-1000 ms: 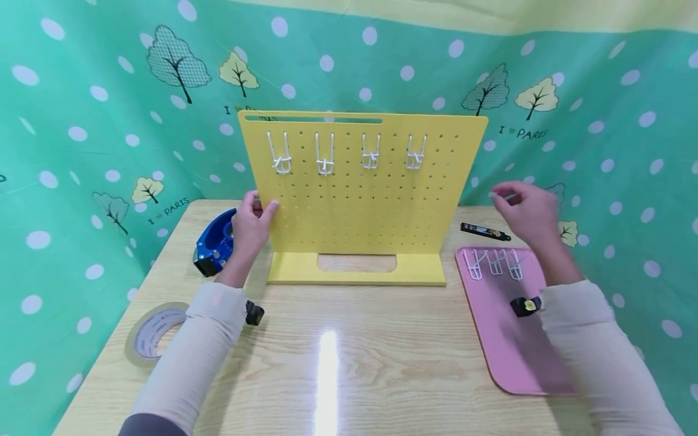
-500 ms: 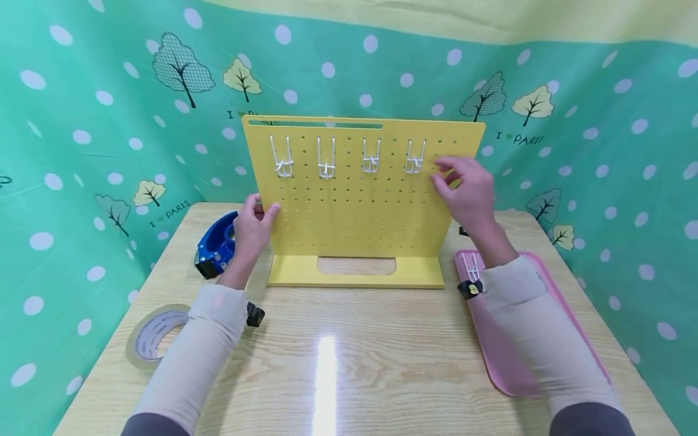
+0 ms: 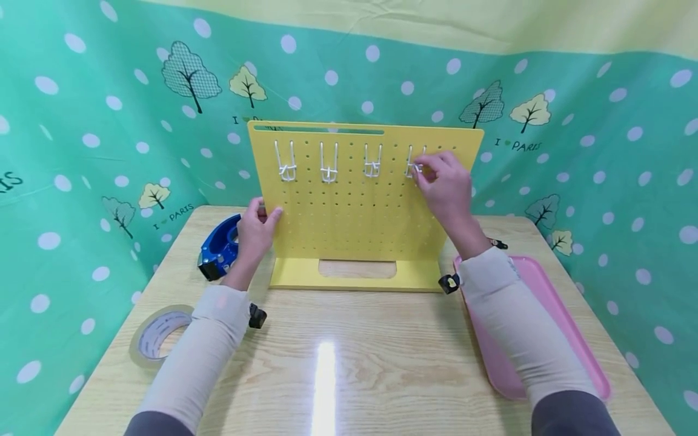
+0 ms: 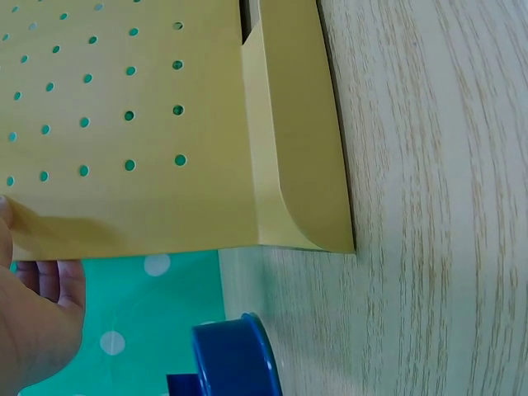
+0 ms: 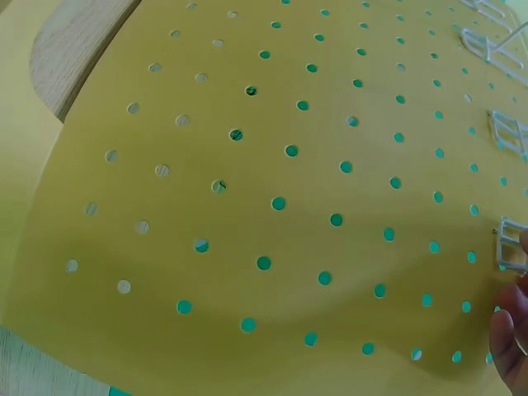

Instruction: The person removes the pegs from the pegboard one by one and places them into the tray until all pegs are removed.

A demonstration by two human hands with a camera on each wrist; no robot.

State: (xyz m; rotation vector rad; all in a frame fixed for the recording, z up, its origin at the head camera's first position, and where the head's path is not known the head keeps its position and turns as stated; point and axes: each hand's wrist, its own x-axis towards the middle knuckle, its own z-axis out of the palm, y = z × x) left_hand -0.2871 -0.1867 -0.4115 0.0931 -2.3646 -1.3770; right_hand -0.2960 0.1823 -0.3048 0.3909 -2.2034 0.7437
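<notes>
- Yellow pegboard (image 3: 349, 218) is standing upright on the wood-grain table (image 3: 278, 375), foot toward the person; the oblong cutout in that foot is showing whole only from the head.
- Left hand (image 3: 256, 227) is gripping the board's left edge, thumb in front. Left wrist view is adding fingers curling past the edge, and the foot's rounded corner close up.
- Right hand (image 3: 447, 188) is pinching at the lower end of the rightmost white wire hook (image 3: 410, 157), thumb and forefinger curling together there. Right wrist view is catching only some fingers at its border, beside the hook; the head view is giving the clearer reading.
- Three more white wire hooks (image 3: 329, 172) are hanging in the same row to the left; the head view is showing all of them, the right wrist view only parts.
- Blue tape dispenser (image 3: 220, 242) is sitting beyond the left wrist; the left wrist view is cropping it to a rounded end.
- Only the head view is taking in the tape roll (image 3: 140, 339) lying near the left sleeve, and the pink tray (image 3: 504, 369) lying partly under the right sleeve.
- Green dotted cloth (image 3: 360, 85) is hanging behind; both wrist views are showing its green through the peg holes.
</notes>
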